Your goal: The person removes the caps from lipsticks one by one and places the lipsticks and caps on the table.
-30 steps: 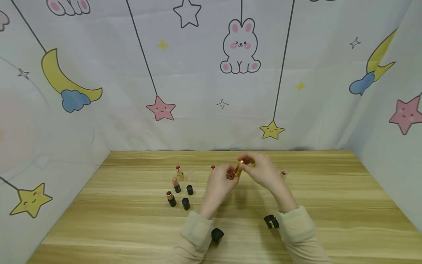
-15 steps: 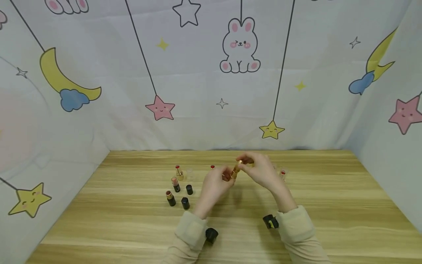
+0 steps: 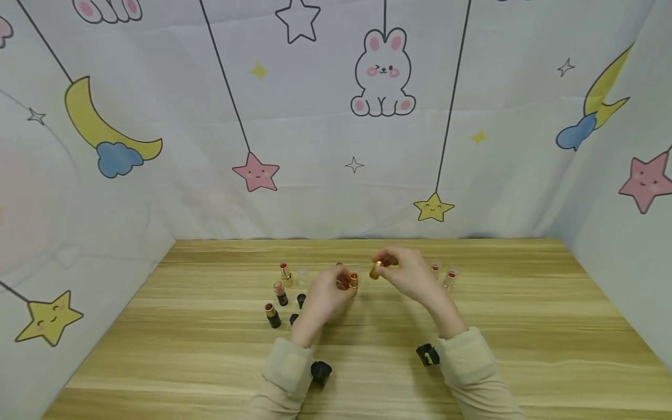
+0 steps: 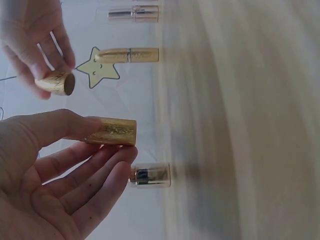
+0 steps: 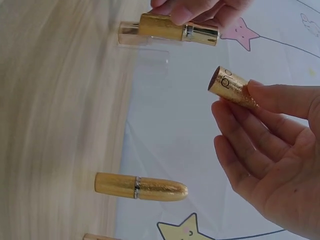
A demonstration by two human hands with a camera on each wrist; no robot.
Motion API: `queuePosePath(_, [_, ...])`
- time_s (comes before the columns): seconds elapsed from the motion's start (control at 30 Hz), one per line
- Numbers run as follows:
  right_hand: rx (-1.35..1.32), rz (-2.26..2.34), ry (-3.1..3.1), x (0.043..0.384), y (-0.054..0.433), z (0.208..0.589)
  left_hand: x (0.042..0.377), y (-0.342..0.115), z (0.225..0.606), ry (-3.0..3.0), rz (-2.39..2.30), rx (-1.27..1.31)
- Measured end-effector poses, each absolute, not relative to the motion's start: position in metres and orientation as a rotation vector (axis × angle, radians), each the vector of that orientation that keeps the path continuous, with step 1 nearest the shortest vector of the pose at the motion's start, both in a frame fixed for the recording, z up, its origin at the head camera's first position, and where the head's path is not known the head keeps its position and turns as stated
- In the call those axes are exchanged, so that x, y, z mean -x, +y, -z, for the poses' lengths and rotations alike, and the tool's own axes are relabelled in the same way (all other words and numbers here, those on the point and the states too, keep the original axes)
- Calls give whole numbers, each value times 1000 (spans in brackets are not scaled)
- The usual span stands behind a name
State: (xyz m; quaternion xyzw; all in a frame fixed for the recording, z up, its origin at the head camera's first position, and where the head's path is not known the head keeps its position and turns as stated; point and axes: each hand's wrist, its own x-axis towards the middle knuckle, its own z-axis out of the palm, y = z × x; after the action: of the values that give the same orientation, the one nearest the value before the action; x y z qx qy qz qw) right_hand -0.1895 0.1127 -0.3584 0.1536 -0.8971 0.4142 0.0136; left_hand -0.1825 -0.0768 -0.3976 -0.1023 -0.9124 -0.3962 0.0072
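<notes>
My left hand (image 3: 328, 291) pinches the gold base of a lipstick (image 3: 354, 282) upright, its open end upward, just over the table. In the left wrist view the thumb and fingertips lie on either side of this gold tube (image 4: 116, 131). To its right, my right hand (image 3: 409, 274) pinches a gold lipstick cap (image 3: 375, 270) between thumb and fingers, tilted and apart from the base. The cap's open end (image 5: 215, 79) shows in the right wrist view. A capped gold lipstick (image 5: 141, 186) stands near the right hand; in the head view that hand hides it.
At left stand a red lipstick (image 3: 286, 276), a pink one (image 3: 280, 293) and a dark red one (image 3: 272, 315), with black caps (image 3: 301, 300) and a clear cap (image 3: 303, 276). Two lipsticks (image 3: 450, 280) stand at right. Another lipstick (image 4: 152, 175) is beside the left hand.
The gold cap has come off the lipstick base. My left hand has moved left and down with the base; the right hand has shifted slightly left with the cap.
</notes>
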Motion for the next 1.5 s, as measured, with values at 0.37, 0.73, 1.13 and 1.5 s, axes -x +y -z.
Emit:
queuePosePath(0.37, [-503, -1200, -2888, 194, 97, 370, 187, -90, 394, -2918, 1209, 327])
queuePosePath(0.73, [-555, -1091, -2884, 193, 77, 387, 190, -96, 398, -2947, 1137, 381])
queuePosePath(1.13, [-595, -910, -2884, 191, 71, 394, 191, -97, 399, -2968, 1108, 353])
queuePosePath(1.5, [-678, -815, -2954, 193, 72, 397, 191, -97, 400, -2992, 1046, 337])
